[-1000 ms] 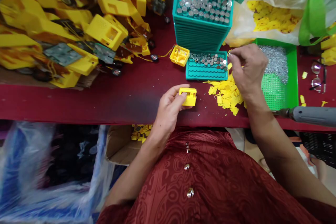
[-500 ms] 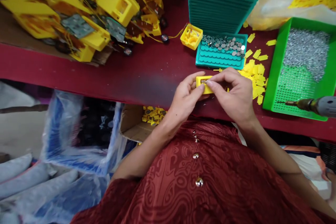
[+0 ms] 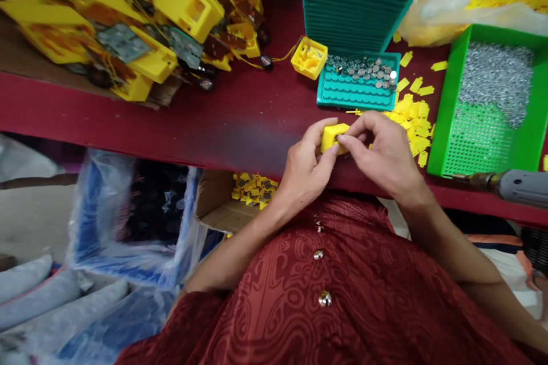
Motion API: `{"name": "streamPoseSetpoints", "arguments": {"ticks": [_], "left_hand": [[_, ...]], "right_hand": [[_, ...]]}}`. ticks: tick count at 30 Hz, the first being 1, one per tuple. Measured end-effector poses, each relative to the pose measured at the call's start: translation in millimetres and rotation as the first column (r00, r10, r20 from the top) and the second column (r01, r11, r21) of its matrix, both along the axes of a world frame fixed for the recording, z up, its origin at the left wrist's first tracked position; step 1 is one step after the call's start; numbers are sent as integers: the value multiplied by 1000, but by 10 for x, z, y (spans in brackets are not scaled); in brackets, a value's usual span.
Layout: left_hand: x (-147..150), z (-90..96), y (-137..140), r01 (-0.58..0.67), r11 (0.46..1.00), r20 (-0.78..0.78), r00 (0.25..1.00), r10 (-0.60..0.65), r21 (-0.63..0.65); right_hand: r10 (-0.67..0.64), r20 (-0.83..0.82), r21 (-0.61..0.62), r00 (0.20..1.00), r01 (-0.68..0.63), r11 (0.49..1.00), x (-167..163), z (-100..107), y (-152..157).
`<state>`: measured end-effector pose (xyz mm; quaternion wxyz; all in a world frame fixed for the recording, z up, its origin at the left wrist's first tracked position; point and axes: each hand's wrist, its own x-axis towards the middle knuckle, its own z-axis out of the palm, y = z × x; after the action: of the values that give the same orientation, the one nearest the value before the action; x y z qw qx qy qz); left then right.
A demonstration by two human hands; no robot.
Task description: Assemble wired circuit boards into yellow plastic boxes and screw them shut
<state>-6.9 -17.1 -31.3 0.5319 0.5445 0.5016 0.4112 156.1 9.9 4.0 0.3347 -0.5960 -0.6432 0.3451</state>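
My left hand [image 3: 306, 165] holds a small yellow plastic casing [image 3: 332, 134] by its sides, above the table's front edge. My right hand [image 3: 385, 151] pinches thumb and fingertips at an opening in the casing; a small dark bit shows there, too hidden to name. Just beyond, a teal tray [image 3: 357, 100] bears loose silver button cells [image 3: 363, 73]. Beside that tray sits an open yellow casing [image 3: 309, 58] with a wire running left. Flat yellow covers [image 3: 413, 120] lie heaped to the right of the tray, near my right hand.
Stacked teal trays [image 3: 345, 20] full of cells rise at the back. A green basket [image 3: 437, 142] of screws stands right, with an electric screwdriver [image 3: 520, 185] at its front edge. Yellow casings [image 3: 188, 5] with wires pile up left. Below are a cardboard box [image 3: 222, 214] and a blue crate [image 3: 128, 271].
The yellow casing has turned in my left hand, so its opening with shiny metal no longer faces up. My right fingertips stay at it. The screwdriver has shifted slightly down in view.
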Motion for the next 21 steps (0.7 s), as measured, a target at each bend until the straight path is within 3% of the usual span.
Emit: {"name": "streamPoseSetpoints", "arguments": {"ticks": [4,7,10,12,16,21], "left_hand": [[-74,24,12,132,991,67,989,-129,-39],[-96,62,32,161,983,114,982,-150,-91],[-82,125,72,168,963,297,949,-101,-209],[-72,167,108,154,937,398,917,-17,-315],[-81,200,165,108,882,416,903,105,-459],[-93,186,166,140,850,439,891,115,-507]], "right_hand": [[88,-162,-219,983,-123,968,148,13,130],[159,-209,-265,965,-212,941,199,-17,177],[143,-274,-239,951,-211,948,237,-3,173],[68,-329,-203,942,-141,969,276,30,143],[-91,-278,-79,956,71,994,345,43,22],[-53,-160,59,986,63,996,292,-37,-124]]}}
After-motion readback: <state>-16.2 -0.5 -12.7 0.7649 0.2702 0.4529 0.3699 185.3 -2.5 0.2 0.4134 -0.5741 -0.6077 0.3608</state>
